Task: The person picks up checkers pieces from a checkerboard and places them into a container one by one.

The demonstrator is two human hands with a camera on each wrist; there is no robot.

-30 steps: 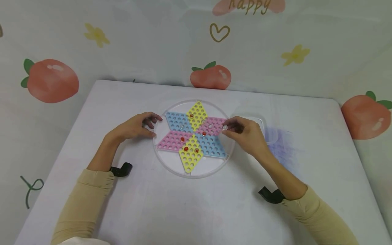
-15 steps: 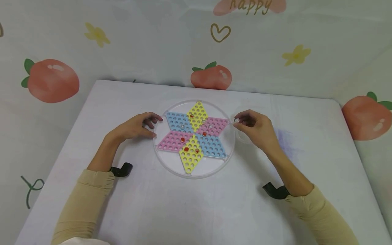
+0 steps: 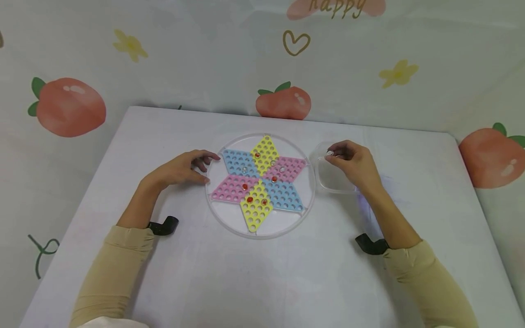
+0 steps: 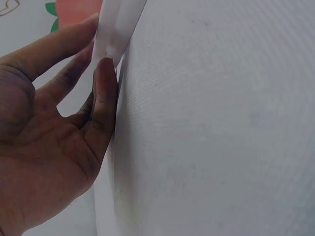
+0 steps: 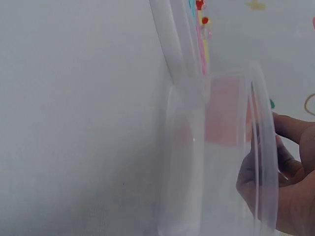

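A round Chinese checkers board (image 3: 283, 196) with a star of yellow, pink and blue points lies on the table. Several red and clear marbles sit in its holes, among them a red marble (image 3: 250, 200) in the near yellow point. My left hand (image 3: 180, 168) is at the board's left rim, fingertips touching the white edge (image 4: 112, 29) in the left wrist view. Over a clear plastic box (image 3: 334, 189) on the right, my right hand (image 3: 357, 164) pinches a clear marble (image 3: 330, 153) between thumb and fingers. In the right wrist view, the box wall partly covers that hand.
The box stands right beside the board's right rim. A white table (image 3: 246, 278) carries both, with a purple stain (image 3: 369, 214) near the right forearm. Behind its far edge hangs a fruit-printed backdrop (image 3: 205, 54).
My right hand has moved right and away from me, from the board's pink point to over the box, carrying the clear marble. The left hand has stayed at the rim.
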